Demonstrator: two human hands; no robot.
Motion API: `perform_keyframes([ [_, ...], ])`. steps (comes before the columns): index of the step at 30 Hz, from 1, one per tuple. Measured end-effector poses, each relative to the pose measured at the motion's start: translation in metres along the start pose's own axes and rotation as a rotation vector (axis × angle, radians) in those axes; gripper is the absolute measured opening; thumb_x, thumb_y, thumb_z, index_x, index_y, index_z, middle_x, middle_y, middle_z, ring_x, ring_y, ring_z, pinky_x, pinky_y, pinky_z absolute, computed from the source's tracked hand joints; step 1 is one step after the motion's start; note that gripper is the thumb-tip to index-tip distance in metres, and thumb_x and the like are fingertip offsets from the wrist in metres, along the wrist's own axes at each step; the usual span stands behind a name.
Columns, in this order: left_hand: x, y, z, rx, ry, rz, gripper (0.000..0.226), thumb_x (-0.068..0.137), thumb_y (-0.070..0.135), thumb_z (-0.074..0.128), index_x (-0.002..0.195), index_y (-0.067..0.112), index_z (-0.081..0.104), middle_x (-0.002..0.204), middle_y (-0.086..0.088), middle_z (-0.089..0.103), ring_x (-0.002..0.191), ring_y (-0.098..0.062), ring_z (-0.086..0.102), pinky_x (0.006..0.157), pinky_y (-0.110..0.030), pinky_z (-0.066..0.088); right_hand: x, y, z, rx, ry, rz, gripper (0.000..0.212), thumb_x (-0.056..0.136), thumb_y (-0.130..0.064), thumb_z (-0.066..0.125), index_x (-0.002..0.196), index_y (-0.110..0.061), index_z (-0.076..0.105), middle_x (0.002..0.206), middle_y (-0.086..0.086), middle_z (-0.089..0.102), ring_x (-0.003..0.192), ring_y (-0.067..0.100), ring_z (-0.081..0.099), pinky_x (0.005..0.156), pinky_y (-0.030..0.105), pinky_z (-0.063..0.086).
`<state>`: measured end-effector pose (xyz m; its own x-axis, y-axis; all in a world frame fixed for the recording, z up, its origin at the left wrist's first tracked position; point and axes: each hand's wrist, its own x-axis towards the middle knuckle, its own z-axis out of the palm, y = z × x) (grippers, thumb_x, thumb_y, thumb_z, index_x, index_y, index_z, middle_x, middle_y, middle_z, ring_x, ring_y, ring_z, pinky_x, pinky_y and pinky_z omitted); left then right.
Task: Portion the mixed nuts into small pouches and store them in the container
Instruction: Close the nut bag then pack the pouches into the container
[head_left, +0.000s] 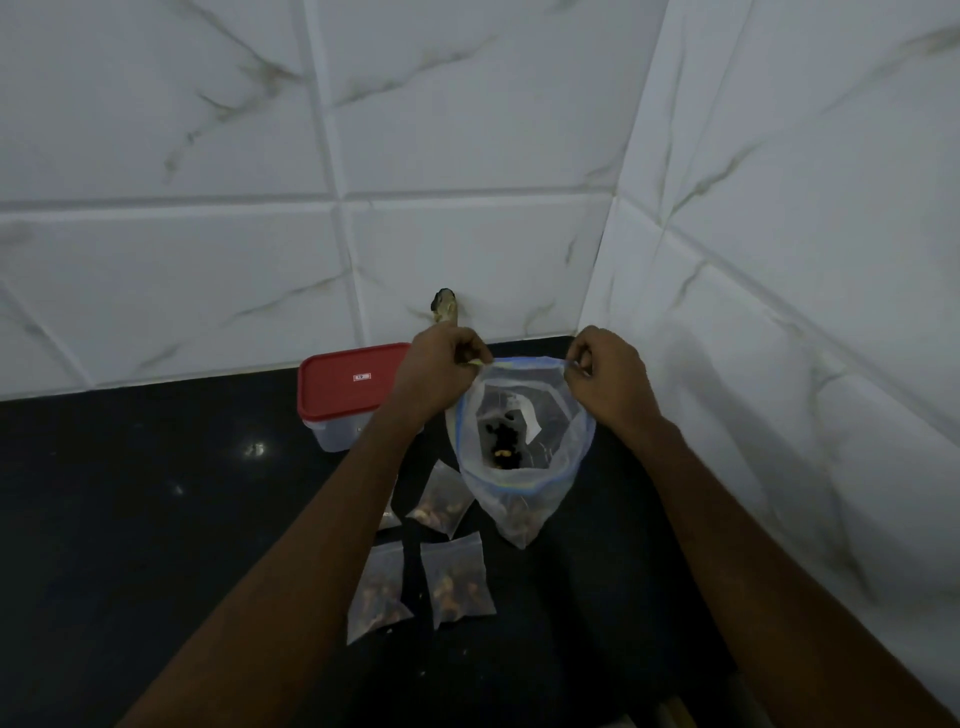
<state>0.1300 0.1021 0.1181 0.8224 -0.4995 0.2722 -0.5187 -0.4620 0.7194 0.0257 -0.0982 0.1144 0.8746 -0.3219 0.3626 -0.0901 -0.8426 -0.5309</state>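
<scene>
A large clear zip bag with a blue seal strip stands open on the black counter, mixed nuts visible at its bottom. My left hand pinches the left end of its rim and my right hand pinches the right end, holding the mouth stretched wide. Several small clear pouches filled with nuts lie in front of the bag: one just left of it, one nearer me, one beside that, and one mostly hidden by my left forearm. A clear container with a red lid sits shut behind my left hand.
The black counter stretches to the left. White marble-pattern tiled walls meet in a corner just behind the bag, the right wall close alongside my right arm. A small dark object sticks out by the wall above my left hand.
</scene>
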Motion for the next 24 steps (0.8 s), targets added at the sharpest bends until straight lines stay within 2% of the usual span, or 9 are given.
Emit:
perform_keyframes([
  [2, -0.001, 0.0, 0.003, -0.03, 0.066, 0.001, 0.02, 0.084, 0.007, 0.07, 0.083, 0.027, 0.067, 0.08, 0.009, 0.057, 0.072, 0.0, 0.053, 0.068, -0.018, 0.044, -0.003, -0.001, 0.005, 0.005, 0.023, 0.049, 0.01, 0.09, -0.014, 0.062, 0.091, -0.01, 0.053, 0.087, 0.004, 0.054, 0.074, 0.017, 0.051, 0.065, 0.031, 0.04],
  [4, -0.004, 0.0, 0.004, -0.062, 0.105, -0.047, 0.009, 0.088, 0.019, 0.069, 0.092, 0.024, 0.063, 0.077, 0.009, 0.056, 0.069, -0.001, 0.053, 0.064, -0.023, 0.045, -0.004, -0.001, 0.01, -0.024, -0.042, 0.117, 0.013, 0.094, -0.02, 0.058, 0.094, -0.01, 0.05, 0.085, 0.004, 0.054, 0.073, 0.02, 0.053, 0.063, 0.032, 0.039],
  [7, -0.013, -0.001, 0.006, -0.196, 0.079, -0.195, 0.021, 0.091, 0.035, 0.068, 0.1, 0.019, 0.058, 0.079, 0.005, 0.059, 0.069, -0.007, 0.057, 0.055, -0.022, 0.042, -0.005, 0.002, 0.016, 0.034, -0.025, 0.166, 0.011, 0.095, -0.019, 0.057, 0.095, -0.01, 0.051, 0.079, 0.002, 0.057, 0.072, 0.022, 0.056, 0.064, 0.034, 0.043],
  [10, -0.03, -0.007, 0.005, -0.386, 0.058, -0.364, 0.032, 0.09, 0.042, 0.067, 0.105, 0.016, 0.058, 0.096, -0.001, 0.064, 0.085, -0.017, 0.064, 0.062, -0.033, 0.055, -0.01, 0.002, 0.015, 0.201, -0.012, 0.257, 0.024, 0.093, -0.029, 0.064, 0.105, -0.013, 0.049, 0.083, -0.006, 0.056, 0.073, 0.011, 0.055, 0.066, 0.029, 0.046],
  [12, -0.046, -0.009, 0.001, -0.508, 0.009, -0.466, 0.034, 0.091, 0.041, 0.067, 0.11, 0.014, 0.059, 0.103, -0.006, 0.065, 0.086, -0.018, 0.066, 0.064, -0.032, 0.058, -0.019, -0.002, 0.009, 0.325, -0.064, 0.343, 0.034, 0.091, -0.038, 0.067, 0.113, -0.021, 0.046, 0.089, -0.01, 0.056, 0.079, 0.004, 0.055, 0.066, 0.021, 0.046],
  [14, -0.062, -0.011, -0.004, -0.533, -0.108, -0.523, 0.032, 0.092, 0.039, 0.066, 0.11, 0.013, 0.061, 0.101, -0.009, 0.069, 0.08, -0.017, 0.068, 0.068, -0.032, 0.06, -0.03, 0.0, 0.004, 0.397, -0.094, 0.443, 0.031, 0.092, -0.045, 0.064, 0.11, -0.024, 0.05, 0.096, -0.007, 0.06, 0.086, 0.009, 0.06, 0.071, 0.025, 0.052],
  [18, -0.083, -0.02, -0.004, -0.561, -0.275, -0.492, 0.032, 0.088, 0.029, 0.072, 0.11, 0.008, 0.066, 0.097, -0.008, 0.073, 0.082, -0.015, 0.069, 0.078, -0.032, 0.056, -0.061, 0.003, -0.002, 0.501, -0.205, 0.589, 0.023, 0.097, -0.042, 0.056, 0.102, -0.02, 0.061, 0.1, 0.005, 0.067, 0.089, 0.019, 0.065, 0.068, 0.028, 0.052],
  [21, -0.087, -0.019, 0.001, -0.632, -0.199, -0.482, 0.028, 0.084, 0.019, 0.076, 0.107, 0.005, 0.067, 0.092, -0.007, 0.073, 0.078, -0.013, 0.068, 0.073, -0.029, 0.056, -0.076, 0.001, -0.007, 0.631, -0.314, 0.586, 0.022, 0.095, -0.035, 0.06, 0.104, -0.017, 0.066, 0.1, 0.004, 0.071, 0.093, 0.021, 0.068, 0.079, 0.033, 0.058],
  [24, -0.086, -0.011, 0.009, -0.744, -0.047, -0.505, 0.018, 0.086, 0.015, 0.074, 0.1, 0.005, 0.068, 0.085, -0.007, 0.073, 0.07, -0.013, 0.067, 0.062, -0.024, 0.054, -0.082, -0.002, -0.008, 0.843, -0.378, 0.573, 0.02, 0.089, -0.025, 0.066, 0.104, -0.013, 0.065, 0.1, 0.003, 0.073, 0.093, 0.019, 0.071, 0.08, 0.034, 0.06],
])
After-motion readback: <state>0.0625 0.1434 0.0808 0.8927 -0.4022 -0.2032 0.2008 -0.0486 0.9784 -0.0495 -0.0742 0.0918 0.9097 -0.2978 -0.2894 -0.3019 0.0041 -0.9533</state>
